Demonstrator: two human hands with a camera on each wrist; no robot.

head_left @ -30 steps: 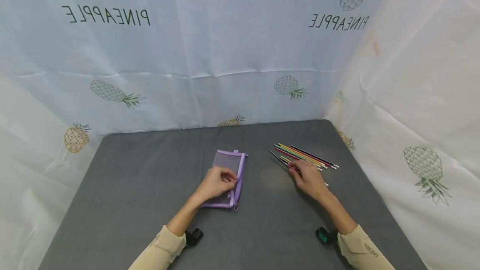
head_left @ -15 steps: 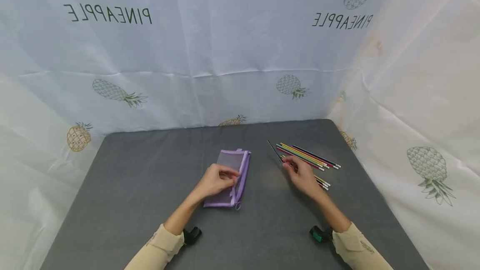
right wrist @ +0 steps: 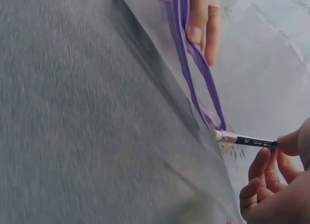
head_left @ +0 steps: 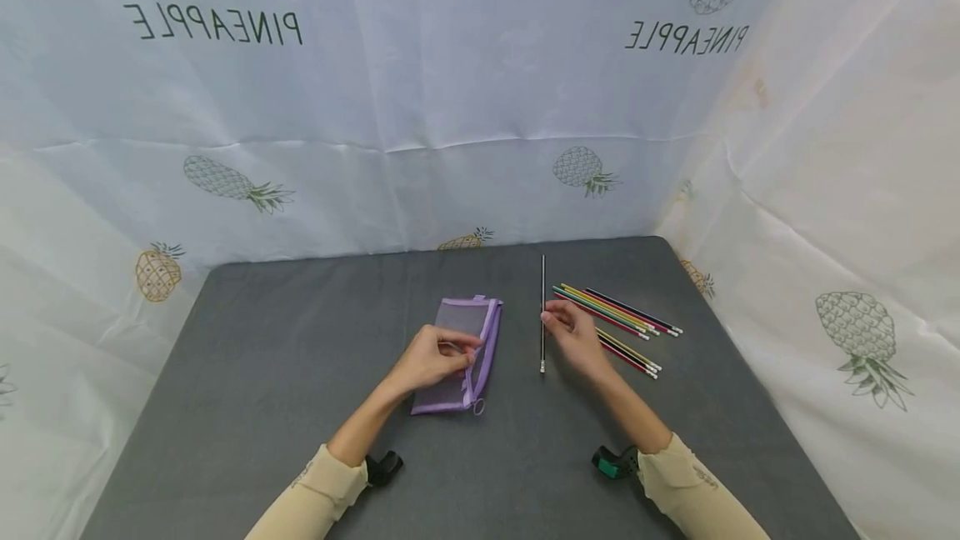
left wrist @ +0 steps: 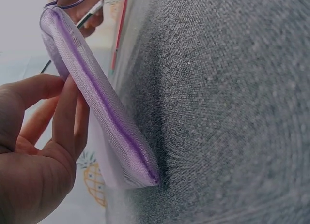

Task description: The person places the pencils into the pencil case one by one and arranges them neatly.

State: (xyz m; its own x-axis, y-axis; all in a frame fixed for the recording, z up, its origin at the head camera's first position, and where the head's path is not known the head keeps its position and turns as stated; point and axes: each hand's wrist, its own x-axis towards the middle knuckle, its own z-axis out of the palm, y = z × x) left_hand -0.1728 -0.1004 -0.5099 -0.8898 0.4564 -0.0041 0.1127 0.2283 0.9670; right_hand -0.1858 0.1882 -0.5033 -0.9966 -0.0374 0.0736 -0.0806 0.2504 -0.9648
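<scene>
My left hand (head_left: 431,357) is pinching the edge of a purple pouch (head_left: 459,319), with my thumb and fingers pressing the thin stuff between them. The pouch is lying on the table on my left side. It is a long, flat shape, and its sides are netty, with tiny holes that are letting the grey show through. Smooth purple strips are running around its edges, and a little ring (head_left: 479,407) is hanging at the corner near me.

My right hand (head_left: 577,336) is pinching one black pencil (head_left: 543,282), thin, straight and shiny. Its tip is pointing away from me, and its white eraser (right wrist: 216,135) is sitting in a silver band at my end. From above, I am holding it between the pouch and the other pencils, apart from both.

The pouch's long mouth is gaping on the side facing the pencil. Beyond my right hand, a bigger bunch of coloured pencils (head_left: 615,313) is lying slanted on the grey, woven table cloth (head_left: 300,340). A smaller bunch of pencils (head_left: 630,354) is lying nearer me. Behind everything, a white curtain (head_left: 480,90) with pineapple drawings is hanging in soft creases.
</scene>
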